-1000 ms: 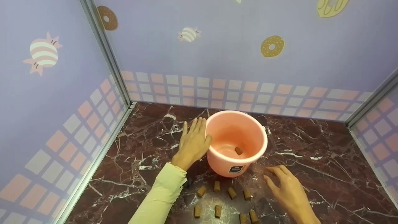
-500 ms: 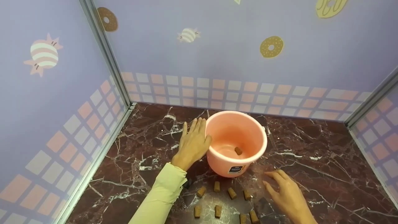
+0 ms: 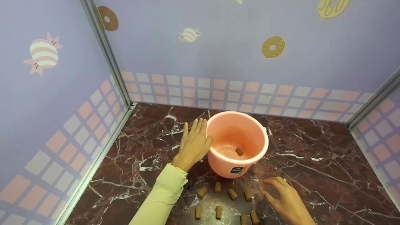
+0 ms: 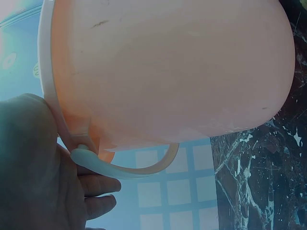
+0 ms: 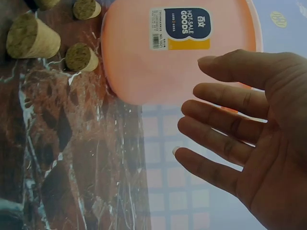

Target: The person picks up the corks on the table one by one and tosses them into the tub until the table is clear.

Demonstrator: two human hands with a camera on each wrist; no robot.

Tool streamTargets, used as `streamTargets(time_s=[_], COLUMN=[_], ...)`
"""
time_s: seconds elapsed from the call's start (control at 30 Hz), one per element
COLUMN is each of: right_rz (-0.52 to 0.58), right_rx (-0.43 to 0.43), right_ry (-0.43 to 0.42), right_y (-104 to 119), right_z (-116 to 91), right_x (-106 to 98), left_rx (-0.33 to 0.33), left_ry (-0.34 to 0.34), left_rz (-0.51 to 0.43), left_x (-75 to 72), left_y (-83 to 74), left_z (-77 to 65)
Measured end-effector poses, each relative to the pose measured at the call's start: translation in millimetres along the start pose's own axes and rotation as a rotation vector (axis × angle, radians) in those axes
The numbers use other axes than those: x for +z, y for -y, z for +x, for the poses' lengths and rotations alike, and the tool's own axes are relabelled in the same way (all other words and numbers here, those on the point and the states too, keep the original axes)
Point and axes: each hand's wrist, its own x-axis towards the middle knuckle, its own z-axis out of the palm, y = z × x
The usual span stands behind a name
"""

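Lilac walls [image 3: 228, 59], patterned with pale squares, stood around a dark marbled tabletop [image 3: 122, 168] on three sides. Upon it was one pink bucket [image 3: 218, 164] with a pale handle [image 4: 124, 171], its side rising between the left hand [image 3: 193, 147] and a single cork [image 3: 239, 152] lying inside. That hand touched the rim's left with straight fingers; the right hand [image 3: 286, 197], fingers apart and slightly bent, held nothing, just right of the loose corks [image 3: 232, 194]. Eight of those showed on the tabletop in front of the bucket.
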Motion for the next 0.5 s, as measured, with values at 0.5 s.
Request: streamTargets(time_s=[0.5], right_rz=[0.111], right_rx=[-0.268], right_ry=[-0.036], right_y=[-18], right_z=[-8], right_x=[15], left_rx=[0.013], left_ry=[-0.039], left_rz=[-0.007], left_x=[1.4], left_y=[-0.5], left_z=[-0.8])
